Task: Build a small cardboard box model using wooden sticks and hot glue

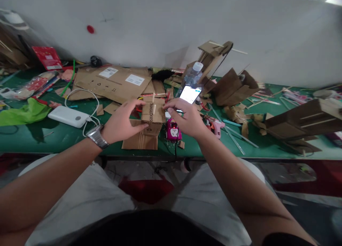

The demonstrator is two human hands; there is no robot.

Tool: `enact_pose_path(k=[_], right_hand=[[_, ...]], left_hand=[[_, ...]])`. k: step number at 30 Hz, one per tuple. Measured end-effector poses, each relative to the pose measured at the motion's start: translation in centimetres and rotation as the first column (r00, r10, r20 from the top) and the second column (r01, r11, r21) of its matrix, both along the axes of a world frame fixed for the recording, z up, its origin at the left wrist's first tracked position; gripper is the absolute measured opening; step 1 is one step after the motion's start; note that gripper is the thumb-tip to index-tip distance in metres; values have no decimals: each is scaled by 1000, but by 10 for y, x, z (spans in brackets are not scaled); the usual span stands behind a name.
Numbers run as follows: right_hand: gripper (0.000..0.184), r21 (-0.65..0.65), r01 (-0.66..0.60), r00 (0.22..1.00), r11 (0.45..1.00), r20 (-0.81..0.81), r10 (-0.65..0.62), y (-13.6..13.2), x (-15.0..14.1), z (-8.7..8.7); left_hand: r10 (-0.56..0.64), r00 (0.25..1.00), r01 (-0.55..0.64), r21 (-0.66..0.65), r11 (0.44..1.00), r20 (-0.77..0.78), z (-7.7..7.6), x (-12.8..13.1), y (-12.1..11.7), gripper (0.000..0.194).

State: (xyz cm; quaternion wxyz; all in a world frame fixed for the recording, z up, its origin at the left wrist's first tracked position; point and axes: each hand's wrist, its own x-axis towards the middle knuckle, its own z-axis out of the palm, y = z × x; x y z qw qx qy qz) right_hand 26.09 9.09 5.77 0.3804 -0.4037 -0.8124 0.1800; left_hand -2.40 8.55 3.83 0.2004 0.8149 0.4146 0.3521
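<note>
A small brown cardboard box [153, 114] with printed lettering sits between my two hands, a short pale stick lying on its top. My left hand [121, 120] grips its left side, thumb on the front and fingers toward the back. From the right, my right hand [185, 117] has its bent fingertips against the box's right edge. Under and in front of the box lies a flat cardboard piece [140, 143]. A magenta power socket block [173, 131] with a red light stands just below my right hand. Behind that hand, a lit phone [190, 94] leans by a clear bottle [194, 74].
Flattened cardboard [112, 83] lies at the back left. A white power bank [68, 116] with a cable and green cloth [26, 112] are on the left. To the right are a pink glue gun [216, 126], clear glue sticks [236, 141] and cardboard structures [304, 117].
</note>
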Motion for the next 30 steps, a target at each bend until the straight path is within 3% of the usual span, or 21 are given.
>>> enact_pose_path(k=[6, 11, 18, 23, 27, 30], right_hand=[[37, -9, -59, 994, 998, 96, 60, -6, -2, 2], [37, -59, -65, 994, 996, 80, 70, -3, -9, -8], [39, -60, -38, 997, 997, 57, 41, 3, -15, -22], [36, 6, -22, 999, 1000, 44, 22, -2, -17, -19], [61, -19, -43, 998, 999, 41, 44, -7, -20, -18], [69, -28, -33, 999, 999, 34, 34, -9, -24, -19]], left_hand=[[-154, 977, 181, 192, 965, -146, 2, -28, 27, 39], [-100, 990, 131, 383, 914, -100, 4, -31, 35, 18], [-213, 977, 211, 337, 917, -32, -2, -25, 35, 22], [-71, 997, 59, 409, 910, 16, -4, -15, 26, 27], [-11, 1000, 1, 454, 891, 19, -1, -6, 15, 26], [-55, 998, 50, 477, 877, -4, 3, -7, 15, 21]])
